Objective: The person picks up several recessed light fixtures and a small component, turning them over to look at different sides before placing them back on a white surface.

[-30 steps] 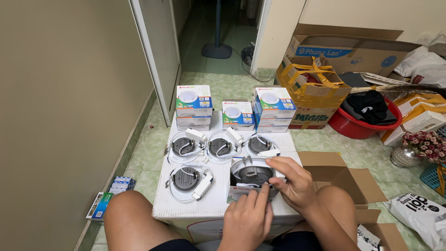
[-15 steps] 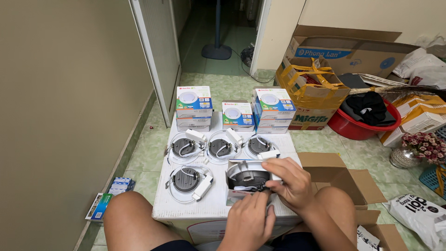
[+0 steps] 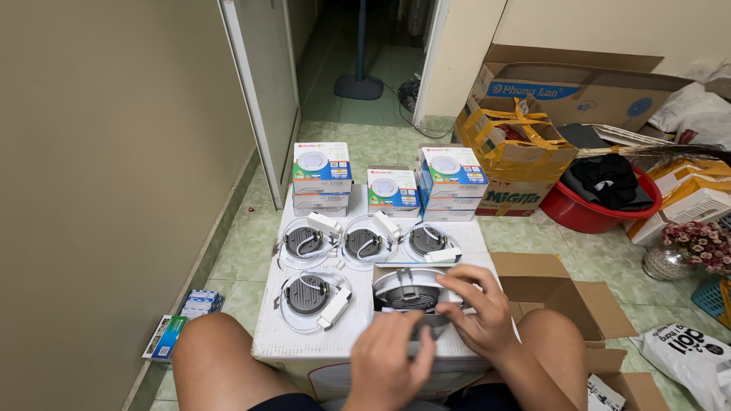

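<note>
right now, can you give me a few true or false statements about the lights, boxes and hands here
1. Both hands, the left hand and the right hand, are on the round light fixture nearest the person. True.
2. Four other light fixtures lie on the white box top. True.
3. The small printed boxes stand in three stacks at the far edge. True.
4. The red basin sits on the white box top. False: it is on the floor to the right.
5. The left hand rests on the person's knee. False: it is at the fixture.

Red basin (image 3: 582,217) of dark clothes; stacked boxes (image 3: 322,176); flowers (image 3: 700,240).
</note>
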